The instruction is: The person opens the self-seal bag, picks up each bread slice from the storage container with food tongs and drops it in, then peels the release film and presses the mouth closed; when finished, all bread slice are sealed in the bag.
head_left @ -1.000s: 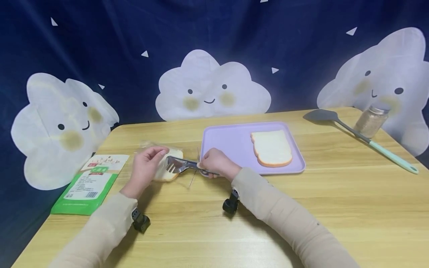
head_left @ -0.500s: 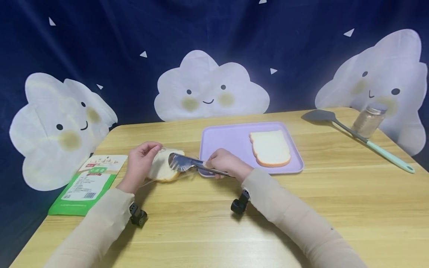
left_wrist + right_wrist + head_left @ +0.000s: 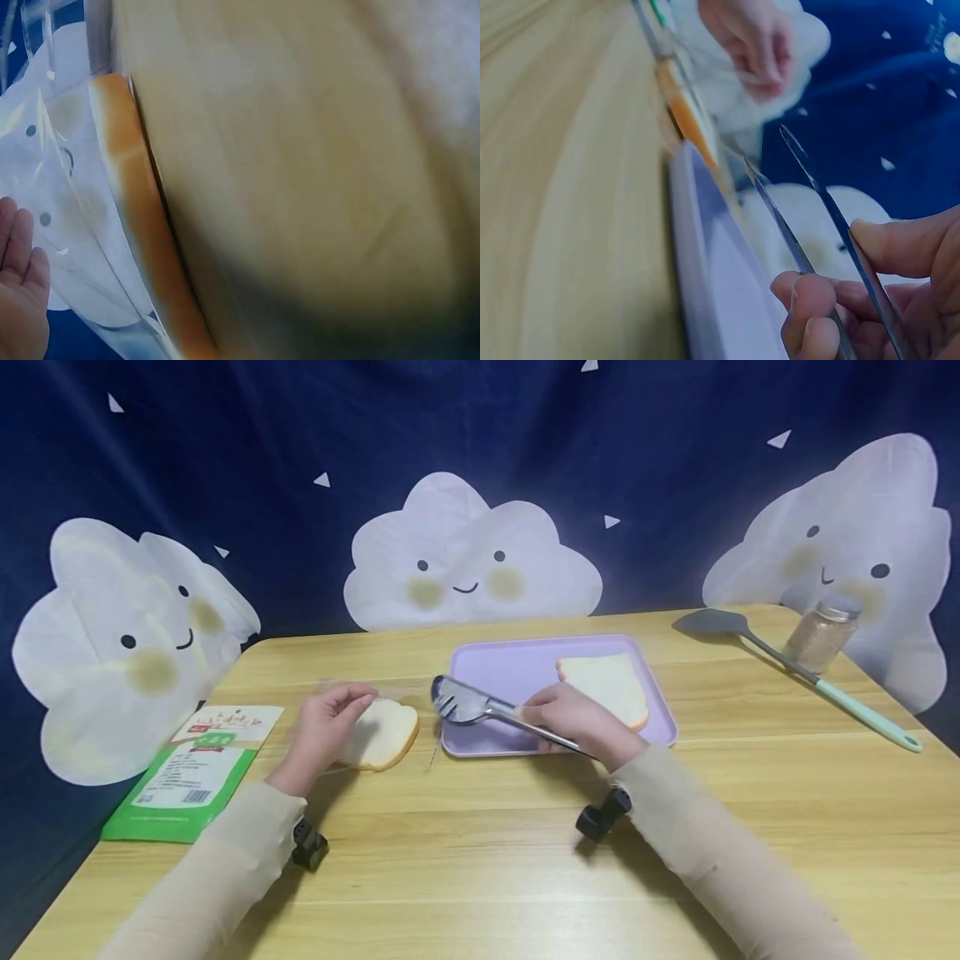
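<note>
My left hand (image 3: 322, 727) is over a bread slice (image 3: 386, 735) lying flat on the table; its thumb and fingertips pinch the thin clear plastic bag (image 3: 97, 255) around that slice. The slice's brown crust shows in the left wrist view, with the film raised beside it. My right hand (image 3: 577, 718) grips metal tongs (image 3: 510, 714) by their two arms, thumb on one side and fingers on the other. The tongs' heads stand apart with nothing between them, over the left part of the purple tray (image 3: 491, 664). A second bread slice (image 3: 603, 683) lies on that tray, partly hidden by my right hand.
A green and white packet (image 3: 198, 768) lies at the table's left edge. On the right are a grey turner (image 3: 776, 650) with a mint handle and a glass jar (image 3: 821, 639) with a metal lid. A dark blue cloud-print curtain (image 3: 285, 418) hangs behind the table.
The tongs in my right hand have moved right, away from the bagged slice, to over the tray. My left hand stays beside the slice; the film stretched toward the tongs has dropped back.
</note>
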The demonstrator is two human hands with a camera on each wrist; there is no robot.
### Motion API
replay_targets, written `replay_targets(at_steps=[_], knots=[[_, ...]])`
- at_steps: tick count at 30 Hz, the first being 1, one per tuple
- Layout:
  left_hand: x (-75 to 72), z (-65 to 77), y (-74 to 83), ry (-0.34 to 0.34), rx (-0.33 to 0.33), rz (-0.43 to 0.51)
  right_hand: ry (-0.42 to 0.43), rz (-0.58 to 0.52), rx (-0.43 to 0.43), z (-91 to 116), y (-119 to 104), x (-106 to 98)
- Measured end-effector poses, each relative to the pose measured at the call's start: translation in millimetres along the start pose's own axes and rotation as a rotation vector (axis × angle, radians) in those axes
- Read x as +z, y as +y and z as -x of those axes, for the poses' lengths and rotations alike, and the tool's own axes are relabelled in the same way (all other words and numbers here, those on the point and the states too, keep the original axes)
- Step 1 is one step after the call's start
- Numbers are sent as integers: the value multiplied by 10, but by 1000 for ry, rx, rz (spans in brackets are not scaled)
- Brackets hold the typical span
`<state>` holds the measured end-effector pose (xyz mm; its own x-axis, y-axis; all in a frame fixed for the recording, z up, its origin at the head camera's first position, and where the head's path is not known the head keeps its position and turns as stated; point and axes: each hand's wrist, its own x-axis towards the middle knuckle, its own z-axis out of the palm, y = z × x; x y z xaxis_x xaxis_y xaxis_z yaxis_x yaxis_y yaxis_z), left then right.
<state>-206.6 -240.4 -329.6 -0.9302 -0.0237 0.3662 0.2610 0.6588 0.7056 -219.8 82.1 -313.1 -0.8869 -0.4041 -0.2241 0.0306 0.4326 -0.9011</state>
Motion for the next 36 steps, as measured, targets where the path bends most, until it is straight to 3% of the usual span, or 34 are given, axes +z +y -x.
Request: replay_targets(at_steps=[4,8,13,20,26,36], knots=[[46,-7,13,-73,71,-44,52,3,-3,135,111,-275],[75,-7,30,-103,117,-47,86,-15,19,295,269,-543],[78,-4,21,-139,113,-65,136,-78,55,542,486,-905],[62,21,-12,-142,143,-83,259,-44,92,848,718,-1313],[101,-49,2,-166,182,-78,335,34,149,999,798,-1426],[44,52,-43,-117,217,-102,399,278,174,964,730,-1264]])
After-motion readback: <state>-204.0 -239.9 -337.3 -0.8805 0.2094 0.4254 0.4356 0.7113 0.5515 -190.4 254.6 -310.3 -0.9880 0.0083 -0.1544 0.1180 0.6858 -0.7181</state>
